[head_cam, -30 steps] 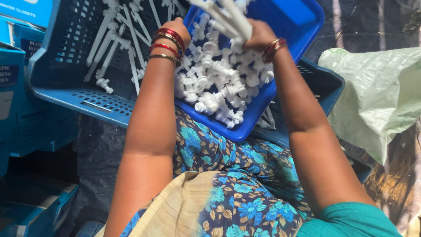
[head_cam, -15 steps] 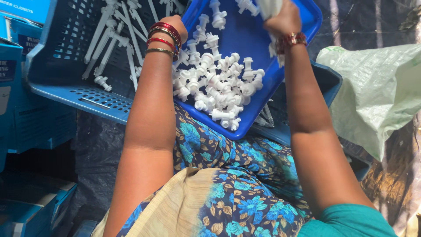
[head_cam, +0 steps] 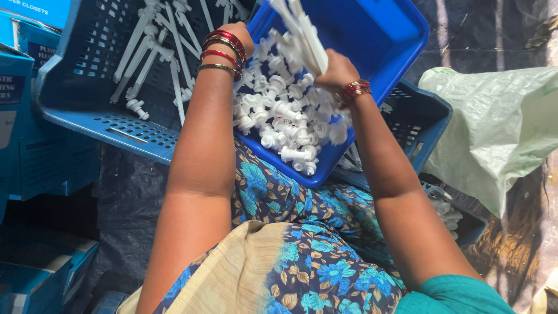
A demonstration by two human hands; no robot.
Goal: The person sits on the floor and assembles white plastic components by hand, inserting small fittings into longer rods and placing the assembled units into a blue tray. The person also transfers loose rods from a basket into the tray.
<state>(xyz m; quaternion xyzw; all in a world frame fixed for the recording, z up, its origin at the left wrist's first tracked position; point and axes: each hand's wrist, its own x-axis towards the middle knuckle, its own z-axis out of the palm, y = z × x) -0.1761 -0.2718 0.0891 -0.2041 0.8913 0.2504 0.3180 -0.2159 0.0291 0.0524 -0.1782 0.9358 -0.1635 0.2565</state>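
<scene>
While your right hand [head_cam: 336, 71] is gripping a bundle of white rods [head_cam: 302, 35] over the tilted blue tray [head_cam: 372, 35] on your lap, your left hand [head_cam: 241, 32], grip hidden, is resting among white fittings [head_cam: 279, 116]; they risk sliding off.

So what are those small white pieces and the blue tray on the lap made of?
The small white fittings look like moulded plastic: uniform white, slightly glossy, all the same shape. The solid blue tray also seems to be plastic, smooth with rounded moulded edges. The long white pieces gripped in the right hand look like the same plastic, though blur leaves their finish unclear.
</scene>
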